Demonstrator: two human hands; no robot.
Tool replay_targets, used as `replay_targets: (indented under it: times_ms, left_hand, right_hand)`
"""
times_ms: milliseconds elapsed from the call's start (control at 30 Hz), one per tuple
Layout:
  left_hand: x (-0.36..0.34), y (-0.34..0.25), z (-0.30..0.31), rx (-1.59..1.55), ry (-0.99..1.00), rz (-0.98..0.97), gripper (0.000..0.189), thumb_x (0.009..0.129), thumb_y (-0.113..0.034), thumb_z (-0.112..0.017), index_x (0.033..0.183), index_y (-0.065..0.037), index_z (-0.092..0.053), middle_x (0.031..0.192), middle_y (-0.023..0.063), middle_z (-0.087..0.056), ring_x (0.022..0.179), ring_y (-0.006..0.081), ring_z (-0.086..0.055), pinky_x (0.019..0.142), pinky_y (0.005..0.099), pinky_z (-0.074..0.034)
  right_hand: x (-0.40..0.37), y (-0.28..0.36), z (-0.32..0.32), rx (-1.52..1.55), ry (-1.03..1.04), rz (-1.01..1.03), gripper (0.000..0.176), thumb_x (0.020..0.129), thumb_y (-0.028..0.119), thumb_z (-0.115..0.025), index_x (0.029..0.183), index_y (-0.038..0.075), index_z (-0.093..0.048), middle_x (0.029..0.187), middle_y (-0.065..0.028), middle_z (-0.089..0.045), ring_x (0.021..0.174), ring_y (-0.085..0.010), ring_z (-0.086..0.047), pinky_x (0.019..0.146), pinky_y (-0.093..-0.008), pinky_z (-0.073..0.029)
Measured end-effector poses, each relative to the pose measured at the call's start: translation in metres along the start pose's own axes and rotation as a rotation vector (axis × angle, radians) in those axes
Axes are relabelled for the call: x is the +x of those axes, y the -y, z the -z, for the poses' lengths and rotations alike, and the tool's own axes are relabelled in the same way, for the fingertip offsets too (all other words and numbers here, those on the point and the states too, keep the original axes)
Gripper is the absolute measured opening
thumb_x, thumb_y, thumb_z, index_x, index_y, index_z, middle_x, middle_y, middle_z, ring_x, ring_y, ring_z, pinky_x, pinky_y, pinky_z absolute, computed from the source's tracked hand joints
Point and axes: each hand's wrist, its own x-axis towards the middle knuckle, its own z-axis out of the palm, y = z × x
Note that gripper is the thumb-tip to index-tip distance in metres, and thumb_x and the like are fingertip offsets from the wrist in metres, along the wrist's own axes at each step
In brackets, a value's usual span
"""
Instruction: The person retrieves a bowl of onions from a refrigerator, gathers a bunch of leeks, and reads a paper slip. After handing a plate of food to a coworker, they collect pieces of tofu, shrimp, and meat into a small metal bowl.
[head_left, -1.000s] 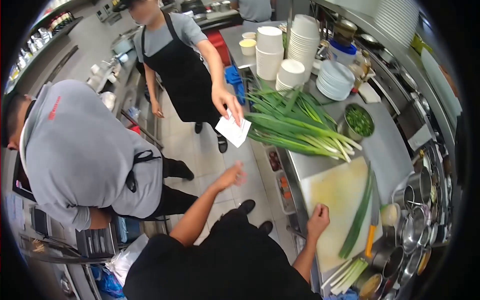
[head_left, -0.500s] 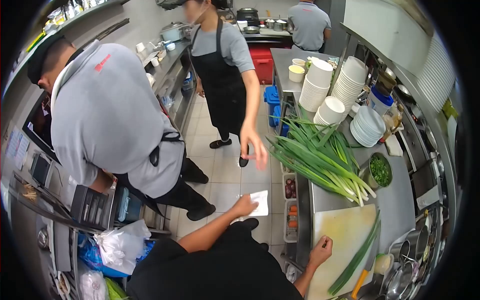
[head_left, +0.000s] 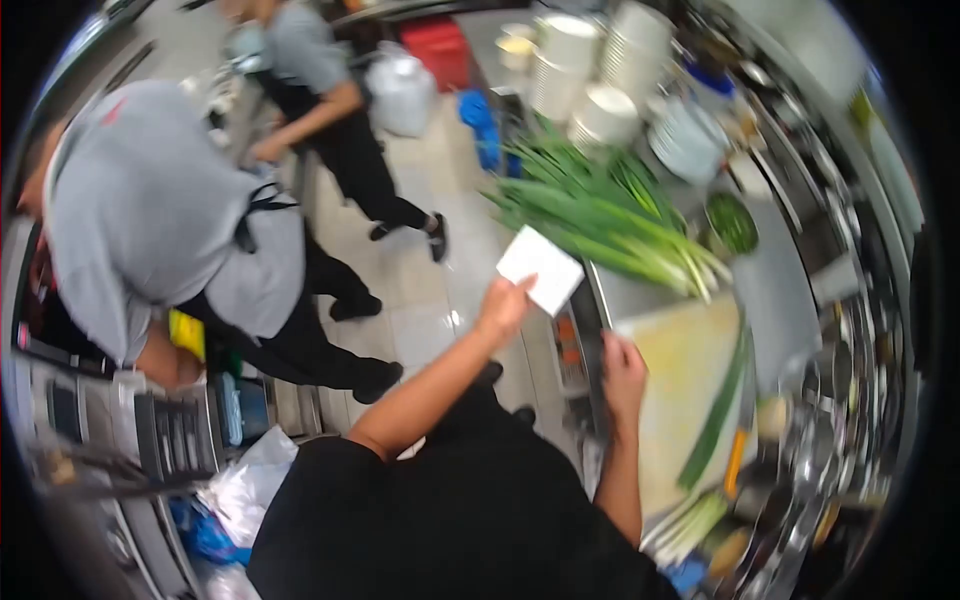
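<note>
My left hand (head_left: 507, 307) is closed on a white paper (head_left: 541, 268), held up over the floor beside the counter. Fingers curled, my right hand (head_left: 624, 372) is at the left edge of the cutting board (head_left: 665, 400); whether anything is inside it is hidden. On the board lies a long green onion leaf (head_left: 718, 420), with an orange-handled knife (head_left: 736, 462) to its right. Behind the board a bunch of green onions (head_left: 620, 220) spreads over the counter, beside a metal bowl of chopped greens (head_left: 731, 222).
A co-worker in grey (head_left: 160, 210) bends over the left counter. Another person in a black apron (head_left: 345, 130) stands farther back in the aisle. Stacked white bowls (head_left: 567, 65) and plates (head_left: 688, 140) stand at the counter's far end. A red box (head_left: 436, 52) is behind.
My left hand has lifted the paper up and right, and my right hand has moved up. The aproned co-worker has turned left, arm drawn back. The view has shifted, showing a white bag near the red box.
</note>
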Motion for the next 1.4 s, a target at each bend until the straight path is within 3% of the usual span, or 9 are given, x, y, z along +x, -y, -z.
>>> replay_targets:
  times_ms: [33,133,400,500,700,800,1033,1267,1400]
  left_hand:
    - [-0.010,-0.012,-0.024,-0.193,0.087,-0.115,0.027,0.090,-0.007,-0.051,0.116,0.002,-0.049,0.108,0.0093,-0.061,0.094,0.0180,-0.061,0.082,0.0322,-0.050]
    - [-0.028,-0.017,-0.053,-0.179,0.181,-0.121,0.026,0.092,-0.011,-0.051,0.114,0.001,-0.051,0.107,0.0091,-0.060,0.095,0.0182,-0.061,0.082,0.0325,-0.050]
    - [-0.060,-0.007,-0.046,0.027,0.255,-0.069,0.029,0.092,-0.017,-0.053,0.114,0.002,-0.052,0.104,0.0094,-0.062,0.090,0.0174,-0.062,0.073,0.0316,-0.052]
    - [-0.062,-0.016,-0.035,0.056,0.333,-0.002,0.031,0.091,-0.017,-0.054,0.116,0.003,-0.052,0.099,0.0089,-0.063,0.083,0.0124,-0.062,0.061,0.0250,-0.052]
    - [-0.053,-0.021,-0.031,0.324,0.480,-0.026,0.030,0.089,-0.013,-0.058,0.113,0.005,-0.055,0.094,0.0085,-0.065,0.072,0.0095,-0.060,0.056,0.0212,-0.048]
    - [-0.058,-0.023,-0.039,0.439,0.481,-0.032,0.031,0.087,-0.010,-0.060,0.112,0.006,-0.054,0.093,0.0096,-0.065,0.073,0.0100,-0.061,0.057,0.0219,-0.049]
    - [-0.074,-0.012,-0.055,0.343,0.416,-0.038,0.032,0.087,-0.010,-0.061,0.113,0.007,-0.053,0.093,0.0125,-0.065,0.078,0.0137,-0.063,0.062,0.0245,-0.053]
    - [-0.088,-0.006,-0.057,0.311,0.361,-0.067,0.032,0.087,-0.007,-0.060,0.114,0.009,-0.051,0.096,0.0148,-0.065,0.081,0.0164,-0.064,0.065,0.0264,-0.056]
    - [-0.093,-0.005,-0.061,0.289,0.330,-0.080,0.033,0.087,-0.007,-0.059,0.115,0.010,-0.050,0.097,0.0152,-0.064,0.082,0.0166,-0.064,0.066,0.0263,-0.056]
  right_hand:
    - [-0.003,0.029,-0.008,0.136,0.091,-0.004,0.031,0.090,0.025,-0.056,0.104,-0.002,-0.061,0.096,-0.0066,-0.063,0.089,-0.0135,-0.056,0.083,-0.0273,-0.043]
    - [-0.002,0.027,-0.031,0.394,0.094,0.012,0.030,0.088,0.023,-0.059,0.105,-0.002,-0.059,0.092,-0.0055,-0.063,0.086,-0.0113,-0.057,0.079,-0.0246,-0.044]
    - [0.000,0.015,-0.015,0.449,-0.077,-0.013,0.014,0.085,0.013,-0.059,0.086,-0.001,-0.060,0.076,0.0026,-0.056,0.070,-0.0033,-0.046,0.064,-0.0194,-0.038]
    - [0.001,0.021,0.013,0.420,0.008,-0.026,0.011,0.085,0.011,-0.059,0.084,0.000,-0.060,0.073,0.0045,-0.053,0.068,-0.0030,-0.044,0.063,-0.0190,-0.037]
    - [0.000,0.012,0.048,0.313,0.156,0.000,0.012,0.085,0.013,-0.058,0.084,0.002,-0.060,0.071,0.0050,-0.053,0.064,-0.0022,-0.043,0.057,-0.0188,-0.035]
    - [0.000,0.013,0.051,0.351,0.109,-0.021,0.011,0.085,0.015,-0.059,0.085,0.004,-0.061,0.071,0.0051,-0.054,0.061,-0.0014,-0.043,0.052,-0.0188,-0.035]
    - [-0.009,0.029,0.063,0.426,0.049,-0.102,0.014,0.086,0.020,-0.061,0.088,0.006,-0.062,0.072,0.0059,-0.056,0.055,-0.0004,-0.043,0.043,-0.0179,-0.032]
    - [-0.008,0.032,0.062,0.475,0.008,-0.065,0.015,0.086,0.020,-0.062,0.089,0.006,-0.063,0.074,0.0057,-0.057,0.054,-0.0005,-0.042,0.040,-0.0188,-0.032]
    - [-0.011,0.033,0.061,0.416,-0.057,-0.048,0.020,0.090,0.022,-0.057,0.088,0.003,-0.062,0.072,0.0050,-0.054,0.055,-0.0017,-0.040,0.049,-0.0178,-0.033]
